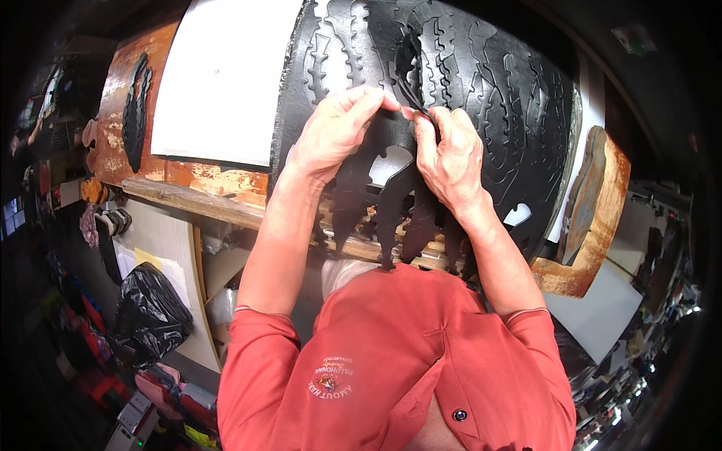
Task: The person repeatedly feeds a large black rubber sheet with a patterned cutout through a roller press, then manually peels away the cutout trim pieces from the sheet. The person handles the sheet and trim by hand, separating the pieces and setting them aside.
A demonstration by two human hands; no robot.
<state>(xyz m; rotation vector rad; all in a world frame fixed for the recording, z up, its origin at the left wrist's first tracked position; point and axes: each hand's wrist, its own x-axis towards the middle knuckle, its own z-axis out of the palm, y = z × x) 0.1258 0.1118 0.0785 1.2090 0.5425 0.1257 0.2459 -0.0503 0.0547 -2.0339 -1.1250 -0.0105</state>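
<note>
A pair of bare hands pinches a slotted black sheet [500, 98] at a worktable [165, 56].

The left hand [342, 128] grips the sheet's curled, mesh-textured part [391, 131] between thumb and forefinger; the right hand [451, 154] holds black material just beside it, fingers bent and closed, fingertips nearly meeting the left's. Exactly which edge each pinches is hard to tell. The sheet covers the table's middle, its jagged strips [350, 203] hanging toward the near edge; a white sheet [222, 83] lies to the left, with a toothed black cutout [135, 113] farther left. Short, even pulls with both pinches close to the cut line would probably spare the narrow teeth from tearing.
</note>
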